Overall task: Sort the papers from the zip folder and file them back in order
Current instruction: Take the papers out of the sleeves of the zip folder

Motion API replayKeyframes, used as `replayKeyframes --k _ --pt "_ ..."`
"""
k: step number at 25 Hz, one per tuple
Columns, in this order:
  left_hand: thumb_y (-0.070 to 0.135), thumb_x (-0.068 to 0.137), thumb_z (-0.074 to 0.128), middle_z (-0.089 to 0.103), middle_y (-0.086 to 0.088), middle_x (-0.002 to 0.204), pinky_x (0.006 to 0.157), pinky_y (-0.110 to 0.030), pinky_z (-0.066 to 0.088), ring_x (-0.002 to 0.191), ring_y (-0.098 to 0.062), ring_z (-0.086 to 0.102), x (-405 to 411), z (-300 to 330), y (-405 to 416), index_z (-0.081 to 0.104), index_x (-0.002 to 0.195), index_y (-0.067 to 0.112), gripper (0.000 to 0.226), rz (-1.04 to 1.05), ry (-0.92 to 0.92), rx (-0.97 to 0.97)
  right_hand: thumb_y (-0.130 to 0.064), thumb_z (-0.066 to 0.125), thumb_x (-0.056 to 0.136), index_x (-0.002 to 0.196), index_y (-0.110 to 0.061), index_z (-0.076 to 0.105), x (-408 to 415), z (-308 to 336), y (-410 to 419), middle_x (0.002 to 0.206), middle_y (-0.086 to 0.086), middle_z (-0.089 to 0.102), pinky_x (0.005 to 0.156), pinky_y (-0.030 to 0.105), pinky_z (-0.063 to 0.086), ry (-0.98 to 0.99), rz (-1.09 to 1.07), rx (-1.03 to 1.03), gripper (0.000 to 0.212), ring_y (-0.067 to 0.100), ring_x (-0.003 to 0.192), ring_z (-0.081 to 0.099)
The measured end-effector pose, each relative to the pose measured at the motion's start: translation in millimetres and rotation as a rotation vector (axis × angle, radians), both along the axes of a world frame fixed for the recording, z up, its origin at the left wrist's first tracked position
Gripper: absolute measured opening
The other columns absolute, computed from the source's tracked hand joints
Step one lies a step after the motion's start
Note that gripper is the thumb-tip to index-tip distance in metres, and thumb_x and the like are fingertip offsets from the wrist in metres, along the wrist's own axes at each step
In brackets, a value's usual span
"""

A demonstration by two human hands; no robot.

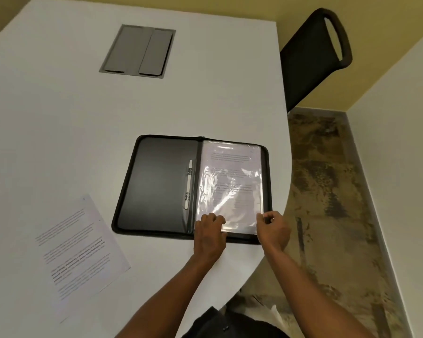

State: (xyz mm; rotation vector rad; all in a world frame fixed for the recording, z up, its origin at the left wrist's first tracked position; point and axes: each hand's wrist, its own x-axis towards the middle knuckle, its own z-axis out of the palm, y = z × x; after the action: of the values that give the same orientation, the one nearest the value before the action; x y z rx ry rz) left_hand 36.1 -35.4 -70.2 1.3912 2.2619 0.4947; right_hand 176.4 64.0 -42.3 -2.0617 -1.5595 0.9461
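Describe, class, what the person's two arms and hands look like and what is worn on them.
Both forearms are bare up to the frame edge: no sleeves, watch, rings or gloves show on the left hand or right hand. Dark clothing shows at the bottom of the view.

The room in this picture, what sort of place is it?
Probably an office or meeting room. The large white table has a grey cable hatch set into its top, a dark chair stands at its far side, and an open zip folder of printed papers lies on it.
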Motion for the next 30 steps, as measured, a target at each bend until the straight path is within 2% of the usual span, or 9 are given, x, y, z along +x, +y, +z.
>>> replayKeyframes --k 4,7,10,13,16,18,20,25,30 --pt "0.026 0.083 0.068 0.064 0.005 0.08 0.075 -0.035 0.046 0.081 -0.019 0.057 -2.3 0.0 -2.4 0.064 0.093 0.022 0.011 0.065 -0.05 0.017 -0.02 0.07 0.094 0.093 -0.012 0.065 -3.4 10.4 3.3 0.084 0.001 0.074 0.058 0.016 0.046 0.295 -0.081 -0.103 0.01 0.01 0.073 0.071" --pt "0.028 0.083 0.069 0.063 0.007 0.078 0.072 -0.036 0.05 0.078 -0.016 0.057 -8.2 -8.1 -12.6 0.064 0.094 0.024 0.013 0.088 -0.095 0.037 -0.017 0.07 0.093 0.101 -0.013 0.067 -6.0 12.4 5.3 0.091 0.005 0.077 0.066 0.025 0.056 0.43 -0.146 -0.181 0.008 0.013 0.076 0.074" --pt "0.034 0.084 0.071 0.064 0.009 0.079 0.07 -0.031 0.052 0.076 -0.01 0.058 -13.2 -10.2 -21.3 0.065 0.098 0.025 0.018 0.112 -0.139 0.05 -0.012 0.068 0.093 0.109 -0.013 0.069 -10.9 19.9 3.4 0.095 0.008 0.076 0.075 0.034 0.058 0.629 -0.168 -0.311 0.015 0.022 0.087 0.075" --pt "0.043 0.09 0.067 0.06 0.011 0.065 0.058 -0.019 0.046 0.06 -0.006 0.055 -5.3 4.8 -15.3 0.061 0.082 0.024 0.022 0.162 -0.199 0.082 -0.012 0.066 0.095 0.112 -0.014 0.07 -22.9 35.0 0.9 0.098 0.009 0.077 0.082 0.038 0.057 0.822 -0.084 -0.364 0.017 0.026 0.094 0.074" --pt "0.042 0.096 0.059 0.072 0.001 0.095 0.082 -0.023 0.054 0.084 -0.011 0.065 7.5 8.6 -5.5 0.068 0.101 0.021 0.023 0.007 -0.247 0.084 -0.013 0.063 0.098 0.116 -0.015 0.068 -38.4 45.9 0.5 0.104 0.009 0.077 0.084 0.036 0.057 0.914 0.028 -0.356 0.019 0.023 0.097 0.074" --pt "0.032 0.1 0.054 0.054 -0.005 0.144 0.112 -0.034 0.036 0.132 -0.022 0.049 9.1 1.9 -0.7 0.054 0.137 0.02 0.039 -0.188 -0.144 -0.033 -0.011 0.063 0.097 0.112 -0.014 0.069 -43.8 46.4 1.5 0.1 0.009 0.077 0.083 0.036 0.057 0.872 0.01 -0.317 0.016 0.024 0.095 0.074" --pt "0.02 0.099 0.056 0.03 -0.009 0.16 0.119 -0.041 0.023 0.148 -0.028 0.026 -0.2 -10.7 3.4 0.037 0.15 0.02 0.054 -0.316 0.04 -0.098 -0.013 0.063 0.098 0.109 -0.016 0.07 -41.7 41.3 3.8 0.097 0.008 0.077 0.083 0.036 0.058 0.784 -0.113 -0.281 0.014 0.023 0.093 0.074" --pt "0.008 0.093 0.059 0.041 -0.022 0.149 0.104 -0.046 0.042 0.131 -0.039 0.046 -13.9 -23.7 9.8 0.047 0.139 0.009 0.048 -0.482 0.234 -0.154 -0.016 0.053 0.102 0.111 -0.016 0.069 -9.5 2.2 5.8 0.108 0.007 0.071 0.08 0.038 0.058 0.602 -0.334 -0.335 0.019 0.023 0.094 0.068" --pt "0.014 0.094 0.057 0.062 -0.01 0.117 0.081 -0.038 0.049 0.109 -0.03 0.056 -12.2 -24.9 22.6 0.058 0.114 0.014 0.02 -0.444 0.252 -0.121 -0.011 0.059 0.097 0.132 -0.013 0.06 7.9 -26.8 -7.2 0.124 0.001 0.063 0.092 0.032 0.053 0.146 -0.118 -0.305 0.035 0.023 0.111 0.061"
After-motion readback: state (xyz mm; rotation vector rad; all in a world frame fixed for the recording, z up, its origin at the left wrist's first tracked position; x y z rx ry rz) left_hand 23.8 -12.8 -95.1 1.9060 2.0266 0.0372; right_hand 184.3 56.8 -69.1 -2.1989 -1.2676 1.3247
